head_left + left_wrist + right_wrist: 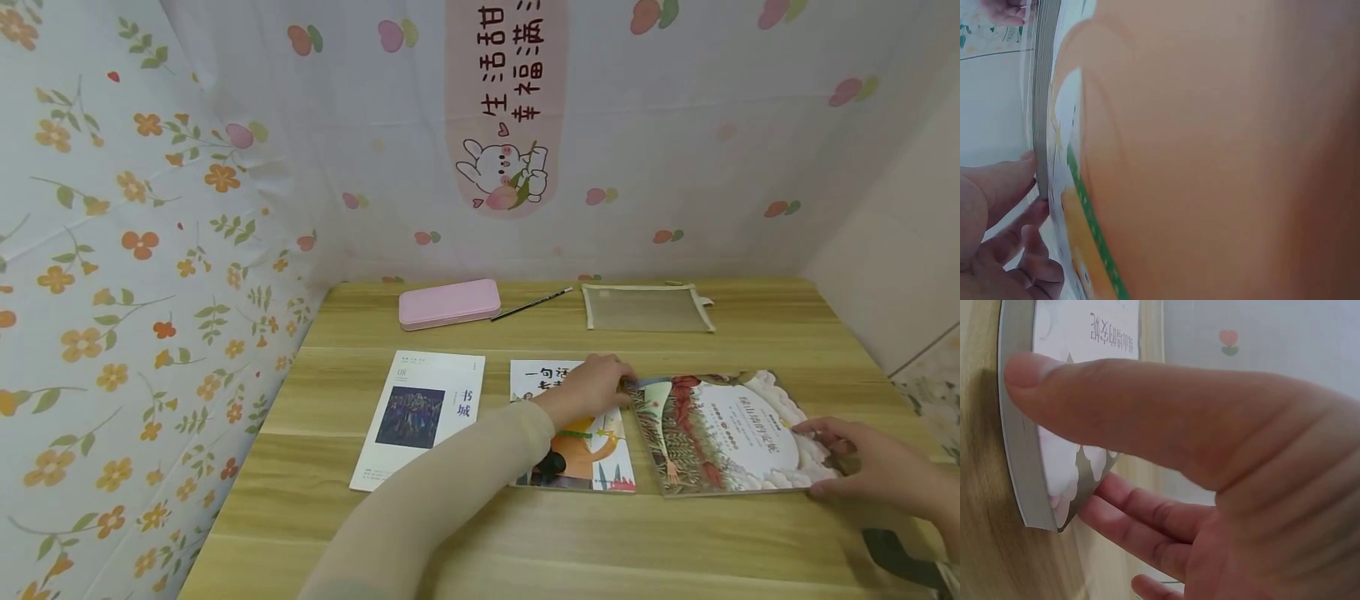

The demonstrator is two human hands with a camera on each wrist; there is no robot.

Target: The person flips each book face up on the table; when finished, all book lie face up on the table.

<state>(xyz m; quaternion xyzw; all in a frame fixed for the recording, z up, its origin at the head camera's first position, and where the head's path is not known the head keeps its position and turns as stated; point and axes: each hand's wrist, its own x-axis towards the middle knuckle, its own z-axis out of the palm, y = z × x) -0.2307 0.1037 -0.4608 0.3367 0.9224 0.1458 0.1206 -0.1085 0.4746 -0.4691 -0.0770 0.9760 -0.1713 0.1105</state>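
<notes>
An illustrated book (pixel 738 437) with a white oval on its cover lies sideways at the table's right. My right hand (pixel 873 467) grips its right end; in the right wrist view the thumb (pixel 1025 372) lies across the page edges and the fingers (pixel 1141 503) are at the adjoining side. My left hand (pixel 592 385) reaches across an orange-pictured book (pixel 600 458) and pinches the far left corner of the illustrated book. In the left wrist view the orange cover (pixel 1197 144) fills most of the picture, with left fingertips (pixel 1029 164) against the grey page edges.
A white book (pixel 442 375) with a dark picture lies at the left. Along the back are a pink pencil case (pixel 450 304), a dark pencil (pixel 531 304) and a mesh zip pouch (pixel 648 308). Printed cloth (pixel 360 150) hangs behind the wooden table (pixel 300 517).
</notes>
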